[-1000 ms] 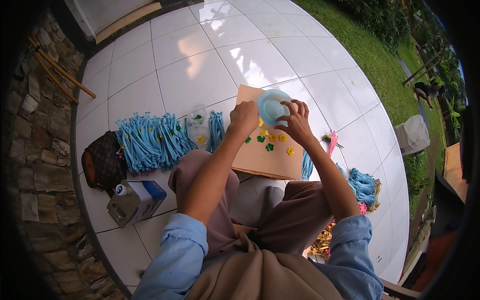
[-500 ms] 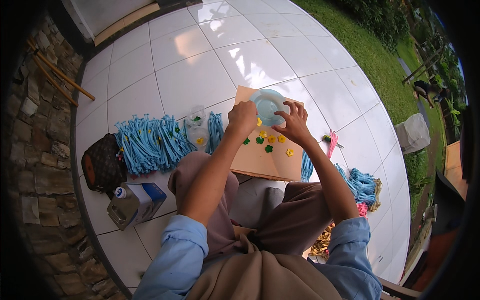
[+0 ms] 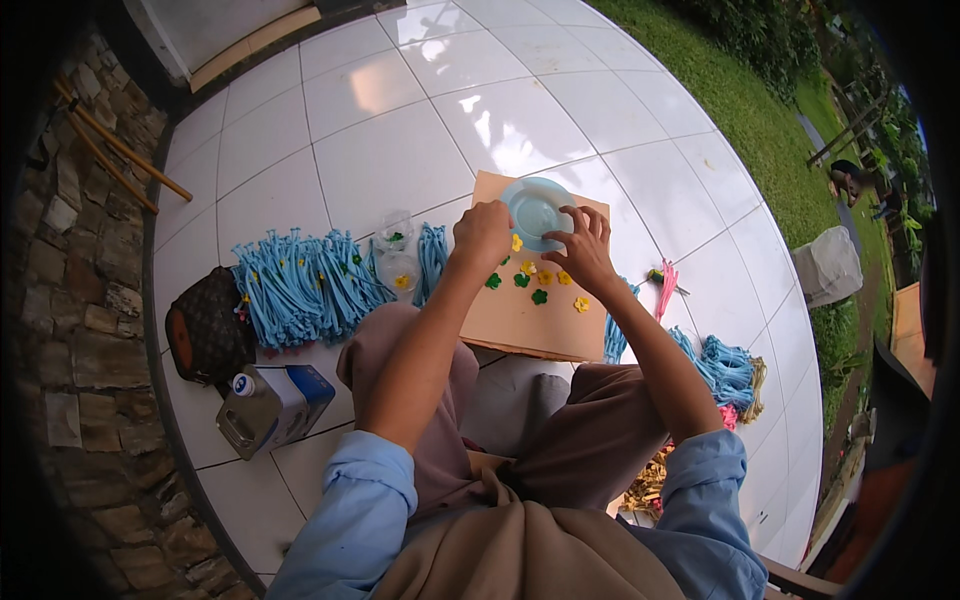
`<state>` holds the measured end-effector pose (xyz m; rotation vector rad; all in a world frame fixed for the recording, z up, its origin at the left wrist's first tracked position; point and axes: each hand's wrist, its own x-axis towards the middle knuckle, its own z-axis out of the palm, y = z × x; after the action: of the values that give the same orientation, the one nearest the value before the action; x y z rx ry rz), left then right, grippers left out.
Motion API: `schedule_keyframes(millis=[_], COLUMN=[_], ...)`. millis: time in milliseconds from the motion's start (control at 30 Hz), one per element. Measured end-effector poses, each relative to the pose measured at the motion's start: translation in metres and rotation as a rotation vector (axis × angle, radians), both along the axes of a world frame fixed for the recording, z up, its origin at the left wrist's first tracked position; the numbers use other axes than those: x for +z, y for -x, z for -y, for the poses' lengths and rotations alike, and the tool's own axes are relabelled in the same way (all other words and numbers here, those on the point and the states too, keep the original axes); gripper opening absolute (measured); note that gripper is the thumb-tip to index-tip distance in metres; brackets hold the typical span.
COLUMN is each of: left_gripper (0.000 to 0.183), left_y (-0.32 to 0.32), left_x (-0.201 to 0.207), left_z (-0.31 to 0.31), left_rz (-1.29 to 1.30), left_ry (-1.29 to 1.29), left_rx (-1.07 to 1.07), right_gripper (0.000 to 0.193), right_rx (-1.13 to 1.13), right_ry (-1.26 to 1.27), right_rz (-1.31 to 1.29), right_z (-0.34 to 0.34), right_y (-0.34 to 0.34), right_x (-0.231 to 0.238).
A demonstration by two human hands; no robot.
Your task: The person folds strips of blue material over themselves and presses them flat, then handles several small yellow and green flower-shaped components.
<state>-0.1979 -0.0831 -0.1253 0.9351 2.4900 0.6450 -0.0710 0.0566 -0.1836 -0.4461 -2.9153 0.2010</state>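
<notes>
A light blue bowl [image 3: 538, 187] stands at the far end of a brown cardboard sheet [image 3: 525, 325]. My left hand [image 3: 482, 236] is closed at the bowl's left rim; what its fingers hold, if anything, is hidden. A yellow flower piece [image 3: 516, 243] shows right beside those fingers. At the bowl's right rim, my right hand [image 3: 588, 245] is open, its thumb and fingers curved and apart. Several more small flower pieces lie on the cardboard between my hands and me, among them a green flower piece [image 3: 540, 297] and a yellow one [image 3: 581, 304].
Thick bundles of light blue stems [image 3: 310, 290] lie left of the cardboard, near clear cups [image 3: 396, 270], a brown bag [image 3: 210, 325] and a metal can [image 3: 272, 408]. On the right are pink strips [image 3: 667, 288], more blue bundles [image 3: 725, 370] and a white bin [image 3: 828, 268].
My left hand has shifted slightly left, the yellow piece beside it moving too. A green piece now shows near its fingers. My right hand has barely moved.
</notes>
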Motion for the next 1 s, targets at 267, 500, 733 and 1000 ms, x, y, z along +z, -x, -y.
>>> schedule_keyframes(millis=[267, 500, 733, 1000], left_gripper=[0.018, 0.018, 0.017, 0.019], left_y=[0.002, 0.007, 0.002, 0.003], left_x=[-0.008, -0.009, -0.004, -0.003], left_z=[-0.007, -0.013, -0.015, -0.014], left_rz=[-0.035, 0.211, 0.343, 0.442], left_ry=[-0.084, -0.470, -0.623, -0.688], left_rx=[0.000, 0.076, 0.009, -0.037], right_gripper=[0.028, 0.027, 0.026, 0.026], right_rx=[-0.155, 0.100, 0.080, 0.071], right_ry=[0.308, 0.184, 0.094, 0.035], right_rz=[-0.128, -0.514, -0.530, -0.541], right_z=[-0.005, 0.019, 0.017, 0.021], right_y=[0.000, 0.000, -0.003, -0.004], right_x=[-0.004, 0.062, 0.061, 0.063])
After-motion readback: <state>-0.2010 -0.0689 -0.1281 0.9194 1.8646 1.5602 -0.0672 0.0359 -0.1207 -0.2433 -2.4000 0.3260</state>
